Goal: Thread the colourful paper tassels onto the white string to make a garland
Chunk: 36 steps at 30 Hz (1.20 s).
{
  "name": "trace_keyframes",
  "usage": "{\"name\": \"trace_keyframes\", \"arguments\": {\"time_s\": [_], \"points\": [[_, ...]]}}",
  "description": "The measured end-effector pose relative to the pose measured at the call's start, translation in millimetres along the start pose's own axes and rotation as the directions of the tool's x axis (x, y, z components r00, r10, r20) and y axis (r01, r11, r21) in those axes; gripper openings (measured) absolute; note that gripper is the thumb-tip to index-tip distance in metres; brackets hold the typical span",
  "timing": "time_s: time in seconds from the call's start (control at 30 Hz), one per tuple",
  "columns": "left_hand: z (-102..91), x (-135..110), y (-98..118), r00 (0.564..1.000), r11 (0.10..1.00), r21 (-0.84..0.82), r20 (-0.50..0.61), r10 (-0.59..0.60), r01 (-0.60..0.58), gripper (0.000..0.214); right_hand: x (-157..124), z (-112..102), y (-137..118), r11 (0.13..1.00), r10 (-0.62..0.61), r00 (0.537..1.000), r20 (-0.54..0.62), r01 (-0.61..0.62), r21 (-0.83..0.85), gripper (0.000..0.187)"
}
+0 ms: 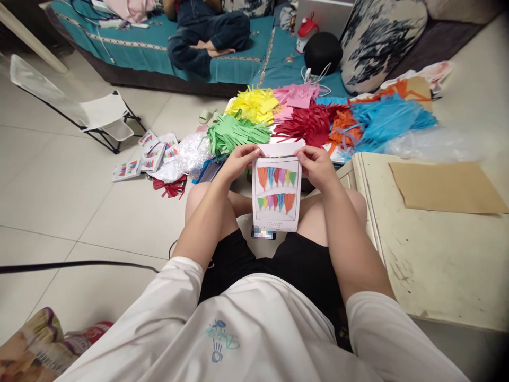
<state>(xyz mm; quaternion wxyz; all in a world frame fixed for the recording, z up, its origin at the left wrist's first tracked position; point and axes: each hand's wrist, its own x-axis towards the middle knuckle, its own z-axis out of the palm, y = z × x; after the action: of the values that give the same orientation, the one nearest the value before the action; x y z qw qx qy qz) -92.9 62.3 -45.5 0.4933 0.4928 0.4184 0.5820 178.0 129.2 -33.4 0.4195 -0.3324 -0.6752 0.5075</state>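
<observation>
A white printed packet (275, 212) with pictures of colourful bunting hangs upright between my hands, above my lap. My left hand (243, 162) pinches its upper left corner. At the upper right corner my right hand (319, 167) is closed on it too. A pale flap or strip (282, 148) shows along its top edge. Just beyond lie bunches of fringed paper: green (234, 132), yellow (253, 105), dark red (308, 124), pink (298, 96), orange (345, 129) and blue (393, 114). Below the packet, a phone (263, 233) is partly covered by it.
Several similar packets (153, 158) lie on the floor at left, beside clear plastic (193, 154). A white folding chair (105, 111) stands behind them. To the right, a cream cabinet (441, 254) bears brown paper (445, 187). Another person (207, 40) sits cross-legged on the sofa (238, 69).
</observation>
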Motion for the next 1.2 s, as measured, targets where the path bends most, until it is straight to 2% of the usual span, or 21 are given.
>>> {"name": "trace_keyframes", "arguments": {"time_s": [0.13,0.23,0.37,0.57,0.7,0.93,1.2], "points": [[-1.1,0.0,-1.8,0.995,0.996,0.080,0.090,0.029,-0.036,0.050,1.4,-1.3,4.9,1.000,0.011,1.000,-0.011,-0.011,0.008,0.064],[6.5,-3.3,0.1,0.993,0.987,0.124,0.082,0.089,-0.099,0.050,-0.2,-0.5,2.0,1.000,0.031,0.999,-0.025,-0.031,-0.002,0.063],[19.1,-5.5,0.8,0.998,0.989,0.140,0.008,0.055,-0.055,0.046,-4.2,-0.3,-7.0,0.996,0.037,0.997,-0.065,-0.042,-0.081,0.051],[20.5,1.5,-4.2,0.995,0.991,0.092,0.004,0.099,-0.099,0.034,-5.5,0.0,-17.6,0.985,0.049,0.998,-0.037,-0.054,-0.166,0.040],[18.7,3.6,-7.1,0.995,0.992,0.075,0.021,0.095,-0.096,0.033,-5.1,-1.4,-18.8,0.971,0.010,0.995,-0.103,-0.034,-0.238,0.040],[22.7,3.3,-0.3,0.998,0.998,-0.009,0.027,0.058,-0.058,0.049,0.2,-9.3,-5.5,0.952,-0.021,0.992,-0.128,-0.020,-0.306,0.050],[25.2,2.1,-0.3,1.000,0.995,-0.096,0.004,0.003,-0.002,0.051,0.1,-7.8,-3.0,0.954,-0.020,0.986,-0.165,-0.031,-0.298,0.058]]}}
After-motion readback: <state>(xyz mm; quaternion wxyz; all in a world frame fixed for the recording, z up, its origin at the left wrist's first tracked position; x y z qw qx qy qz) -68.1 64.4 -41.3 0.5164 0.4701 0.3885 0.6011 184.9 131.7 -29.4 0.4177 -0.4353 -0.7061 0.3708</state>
